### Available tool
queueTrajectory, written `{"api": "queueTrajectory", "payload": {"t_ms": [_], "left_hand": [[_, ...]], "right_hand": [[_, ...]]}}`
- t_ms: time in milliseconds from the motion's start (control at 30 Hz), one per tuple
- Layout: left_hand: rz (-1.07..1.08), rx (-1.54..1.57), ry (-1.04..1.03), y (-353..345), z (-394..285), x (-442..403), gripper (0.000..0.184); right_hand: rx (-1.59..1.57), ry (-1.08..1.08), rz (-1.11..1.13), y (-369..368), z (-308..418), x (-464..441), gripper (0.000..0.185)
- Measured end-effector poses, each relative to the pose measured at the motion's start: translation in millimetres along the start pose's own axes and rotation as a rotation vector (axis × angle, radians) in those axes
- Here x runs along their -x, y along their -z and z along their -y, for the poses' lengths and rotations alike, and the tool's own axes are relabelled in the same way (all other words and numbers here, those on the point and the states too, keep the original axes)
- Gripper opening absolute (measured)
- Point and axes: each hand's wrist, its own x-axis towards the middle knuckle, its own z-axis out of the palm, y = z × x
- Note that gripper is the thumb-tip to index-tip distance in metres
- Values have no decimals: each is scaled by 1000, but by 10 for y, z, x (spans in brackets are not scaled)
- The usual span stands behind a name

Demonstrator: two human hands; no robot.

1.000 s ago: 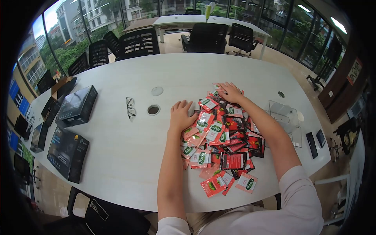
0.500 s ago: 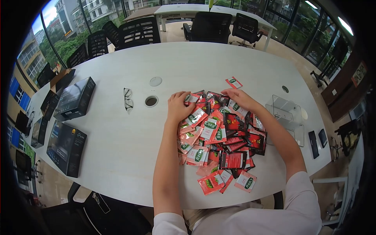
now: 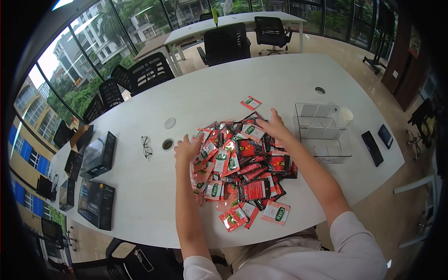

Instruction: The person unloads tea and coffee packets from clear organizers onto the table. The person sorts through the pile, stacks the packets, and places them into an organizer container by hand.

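Observation:
A heap of red, pink and black sachets (image 3: 254,190) covers the middle of the white table near my body; several carry a green "Cozy" label. At the heap's left edge is my left hand (image 3: 187,148), fingers spread and nothing held; I cannot tell if it touches the sachets. My right hand (image 3: 274,127) is over the upper right of the heap, its fingers stretched apart, its thumb side close to a white-and-pink Cozy sachet (image 3: 252,132). One separate red sachet (image 3: 251,102) lies just beyond the heap.
A clear divided organizer (image 3: 322,135) stands right of the heap, with a white cup (image 3: 346,115) behind it and two dark phone-like objects (image 3: 372,148) farther right. Eyeglasses (image 3: 146,147) and a cable hole (image 3: 168,144) lie left. Black boxes (image 3: 96,204) line the left side.
My left hand has drawn off the heap's upper left, its fingers now spreading. The fingers of my right hand have lifted and stretched out. The head view has turned and tilted.

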Motion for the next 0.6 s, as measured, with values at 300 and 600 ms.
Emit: {"api": "queueTrajectory", "payload": {"t_ms": [300,600], "left_hand": [[343,-68,-226,-107,-574,190,141],[404,132,-472,-303,-754,200,135]], "right_hand": [[210,-79,161,-339,99,-121,122],[-414,-68,247,-247,126,-54,111]]}}
